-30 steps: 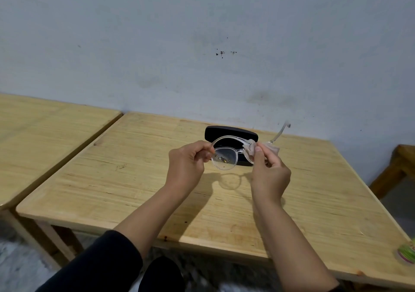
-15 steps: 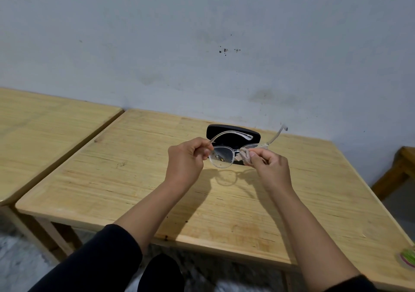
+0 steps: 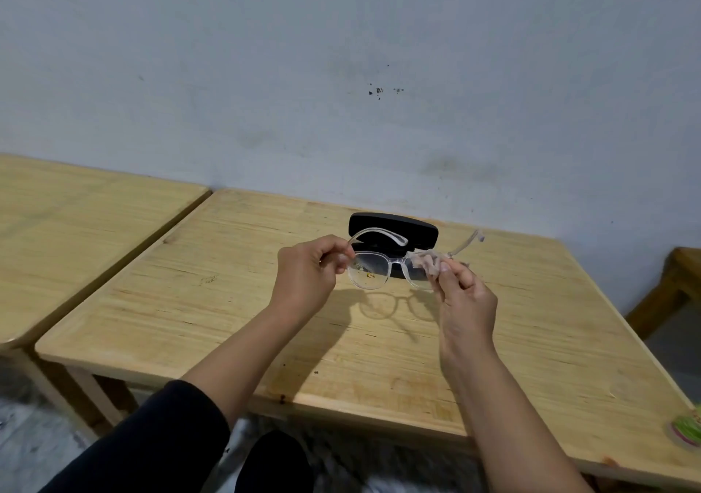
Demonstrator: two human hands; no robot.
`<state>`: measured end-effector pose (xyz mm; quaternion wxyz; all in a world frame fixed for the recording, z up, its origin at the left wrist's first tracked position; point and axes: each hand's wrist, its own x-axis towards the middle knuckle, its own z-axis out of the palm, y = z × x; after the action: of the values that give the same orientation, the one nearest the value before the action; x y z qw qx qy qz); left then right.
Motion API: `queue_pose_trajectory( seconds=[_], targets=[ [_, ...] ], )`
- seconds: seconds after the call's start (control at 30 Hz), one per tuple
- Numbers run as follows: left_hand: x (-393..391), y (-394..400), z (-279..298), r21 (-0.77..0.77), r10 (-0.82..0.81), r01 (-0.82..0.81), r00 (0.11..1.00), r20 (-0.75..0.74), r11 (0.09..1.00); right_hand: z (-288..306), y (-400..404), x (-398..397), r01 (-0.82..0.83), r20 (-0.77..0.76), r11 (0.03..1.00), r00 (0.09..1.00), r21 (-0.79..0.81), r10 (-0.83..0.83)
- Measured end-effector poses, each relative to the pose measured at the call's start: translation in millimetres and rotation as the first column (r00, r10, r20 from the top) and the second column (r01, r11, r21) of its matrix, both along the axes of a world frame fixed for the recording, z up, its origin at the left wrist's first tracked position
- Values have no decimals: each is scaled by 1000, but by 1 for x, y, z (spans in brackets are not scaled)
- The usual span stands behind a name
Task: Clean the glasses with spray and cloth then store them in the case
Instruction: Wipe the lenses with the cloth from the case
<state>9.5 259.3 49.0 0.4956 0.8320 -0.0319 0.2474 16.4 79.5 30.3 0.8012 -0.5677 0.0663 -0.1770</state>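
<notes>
I hold clear-framed glasses (image 3: 373, 273) above the wooden table (image 3: 235, 303), temples unfolded and pointing away from me. My left hand (image 3: 309, 280) pinches the frame at its left corner. My right hand (image 3: 464, 295) presses a small pale cloth (image 3: 426, 261) onto the right lens, thumb and fingers closed on it. Behind the glasses lies a black glasses case (image 3: 394, 227), its lid up; the frame hides its lower part. No spray bottle is in view.
A second wooden table (image 3: 76, 234) stands close on the left with a narrow gap between. A green round object (image 3: 688, 430) sits at the table's near right corner. A wooden stool or bench (image 3: 679, 284) is at the far right. The grey wall runs behind.
My right hand has worked the cloth over the right lens, shifting from upright fingers to a lower pinch. The glasses have tilted slightly. My left hand has kept its hold.
</notes>
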Motion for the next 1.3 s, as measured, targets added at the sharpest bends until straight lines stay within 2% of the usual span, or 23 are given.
queue_pose_trajectory(
  seconds=[0.07, 0.1, 0.23, 0.3, 0.43, 0.53, 0.7, 0.9, 0.97, 1.03, 1.13, 1.23, 1.3],
  targets=[
    [-2, -2, -2, -2, -3, 3, 1000, 11, 1000, 2, 5, -2, -17, 40, 979, 999, 203, 9],
    [-3, -3, -2, -6, -5, 5, 1000, 16, 1000, 3, 6, -3, -43, 62, 967, 998, 252, 28],
    [-5, -4, 2, -19, -10, 11, 999, 47, 1000, 7, 4, -6, -153, 106, 936, 986, 316, 125],
    [-4, -4, 4, -25, -3, 5, 998, 55, 1000, 7, 1, -6, -211, 133, 932, 975, 293, 179],
    [-2, -2, 4, -33, 7, -5, 999, 53, 999, 8, -7, -5, -342, 181, 922, 933, 183, 310],
    [-2, -1, 2, -35, 7, -6, 999, 45, 999, 10, -12, -1, -399, 159, 917, 905, 0, 394],
    [0, -2, 5, -28, 6, -4, 999, 43, 1000, 7, -17, 6, -365, 40, 887, 919, -284, 391],
    [3, 4, 12, -51, 28, -26, 999, 38, 998, 12, -22, 8, -316, 9, 754, 920, -576, 392],
    [3, 5, 11, -47, 29, -28, 999, 31, 998, 13, -23, 9, -242, 29, 748, 944, -618, 329],
    [3, 6, 8, -47, 36, -35, 999, 21, 998, 11, -21, 8, -138, 53, 803, 977, -579, 206],
    [2, 5, 4, -48, 27, -26, 999, 20, 999, 2, -8, 5, 77, 55, 903, 997, -423, -59],
    [-2, -4, 0, -25, -8, 9, 999, 36, 1000, -1, 11, 4, 258, -11, 931, 963, -257, -270],
    [-5, -11, -3, -9, -30, 30, 998, 54, 1000, 2, 18, 5, 320, -34, 932, 943, -173, -330]
  ],
)
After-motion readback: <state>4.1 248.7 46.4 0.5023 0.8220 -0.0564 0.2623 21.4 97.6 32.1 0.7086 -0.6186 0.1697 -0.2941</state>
